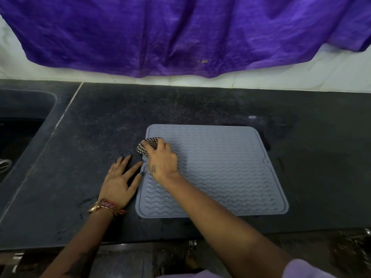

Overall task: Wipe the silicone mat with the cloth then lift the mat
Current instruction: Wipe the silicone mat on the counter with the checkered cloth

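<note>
while the left hand [118, 182] lies flat with fingers spread on the dark surface [200, 105], its thumb tip just touching the mat's 9 o'clock edge and gripping nothing, it gives little anchoring, so a hard stroke could slide or buckle the grey silicone mat [216, 169], which lies flat at the middle of the surface. toward the mat's 10 o'clock corner the right hand [161, 159] curls round the bunched checked cloth [147, 146], pressing it down; bunched so small and overhanging that edge, it could skip over the wavy ridges and miss patches, mostly toward 3 o'clock.
</note>
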`<state>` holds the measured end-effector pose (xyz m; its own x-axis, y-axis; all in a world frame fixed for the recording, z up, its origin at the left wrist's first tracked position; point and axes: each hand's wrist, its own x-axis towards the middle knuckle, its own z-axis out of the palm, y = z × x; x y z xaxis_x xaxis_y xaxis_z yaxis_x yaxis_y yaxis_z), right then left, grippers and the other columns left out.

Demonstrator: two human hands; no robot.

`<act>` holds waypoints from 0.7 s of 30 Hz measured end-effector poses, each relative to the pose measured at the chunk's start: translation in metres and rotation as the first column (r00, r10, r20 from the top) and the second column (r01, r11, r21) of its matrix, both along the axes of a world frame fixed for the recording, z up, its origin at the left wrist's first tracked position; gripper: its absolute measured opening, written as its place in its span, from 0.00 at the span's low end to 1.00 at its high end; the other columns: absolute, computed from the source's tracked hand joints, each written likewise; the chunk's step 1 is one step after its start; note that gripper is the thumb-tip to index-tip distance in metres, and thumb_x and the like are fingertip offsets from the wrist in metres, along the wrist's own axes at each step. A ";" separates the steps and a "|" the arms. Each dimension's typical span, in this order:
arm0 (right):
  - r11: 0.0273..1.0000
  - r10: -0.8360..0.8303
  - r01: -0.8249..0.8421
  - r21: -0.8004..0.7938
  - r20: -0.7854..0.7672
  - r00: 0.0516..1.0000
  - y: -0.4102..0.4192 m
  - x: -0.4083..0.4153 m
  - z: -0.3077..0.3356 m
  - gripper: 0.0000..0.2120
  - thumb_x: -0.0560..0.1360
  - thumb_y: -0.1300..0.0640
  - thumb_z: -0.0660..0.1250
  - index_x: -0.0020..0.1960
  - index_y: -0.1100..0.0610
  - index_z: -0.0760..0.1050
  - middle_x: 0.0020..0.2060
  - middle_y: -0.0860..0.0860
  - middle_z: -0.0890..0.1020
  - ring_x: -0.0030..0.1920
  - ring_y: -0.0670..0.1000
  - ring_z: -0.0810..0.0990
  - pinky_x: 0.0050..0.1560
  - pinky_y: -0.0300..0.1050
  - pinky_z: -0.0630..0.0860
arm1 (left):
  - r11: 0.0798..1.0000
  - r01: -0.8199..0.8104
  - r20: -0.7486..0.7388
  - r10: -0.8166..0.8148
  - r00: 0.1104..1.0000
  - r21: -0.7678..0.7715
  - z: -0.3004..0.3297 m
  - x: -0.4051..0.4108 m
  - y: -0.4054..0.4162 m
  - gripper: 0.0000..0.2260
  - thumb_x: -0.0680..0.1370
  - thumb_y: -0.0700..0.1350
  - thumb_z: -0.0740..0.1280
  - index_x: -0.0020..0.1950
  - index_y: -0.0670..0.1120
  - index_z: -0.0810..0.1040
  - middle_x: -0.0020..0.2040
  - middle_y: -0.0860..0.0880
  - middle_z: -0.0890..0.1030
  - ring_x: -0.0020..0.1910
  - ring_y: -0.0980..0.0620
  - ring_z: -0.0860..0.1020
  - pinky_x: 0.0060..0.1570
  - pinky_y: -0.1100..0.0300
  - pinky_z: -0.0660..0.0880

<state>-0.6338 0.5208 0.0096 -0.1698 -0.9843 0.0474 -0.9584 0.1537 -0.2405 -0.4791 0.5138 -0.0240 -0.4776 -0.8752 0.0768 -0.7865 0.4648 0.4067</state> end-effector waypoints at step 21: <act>0.727 -0.681 0.686 0.035 -0.096 0.726 0.115 -0.240 0.005 0.23 0.78 0.59 0.55 0.72 0.46 0.58 0.67 0.62 0.61 0.63 0.64 0.64 0.55 0.59 0.71 | 1.000 -0.008 0.011 0.008 1.000 0.013 -0.003 -0.001 0.000 0.32 0.72 0.65 0.44 0.70 0.54 0.68 0.74 0.44 0.62 0.74 0.41 0.56 0.73 0.48 0.51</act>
